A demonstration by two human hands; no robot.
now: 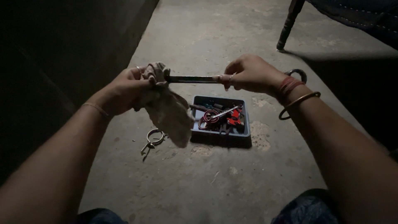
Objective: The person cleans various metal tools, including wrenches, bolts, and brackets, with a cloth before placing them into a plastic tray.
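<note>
My left hand (132,85) grips a crumpled beige rag (170,114) wrapped around one end of a long metal tool (192,79) held level above the floor. The rag hangs down from that hand. My right hand (248,74) pinches the other end of the tool; a dark ring-shaped end (299,74) shows behind my wrist, which carries red threads and a metal bangle. Below the tool, a small blue-grey tray (244,132) sits on the concrete floor, filled with scissors and several red-handled tools.
A metal ring clamp (152,139) lies on the floor left of the tray. A dark wall runs along the left. A furniture leg (288,25) and a dark cloth-covered seat stand at the upper right. My knees show at the bottom edge.
</note>
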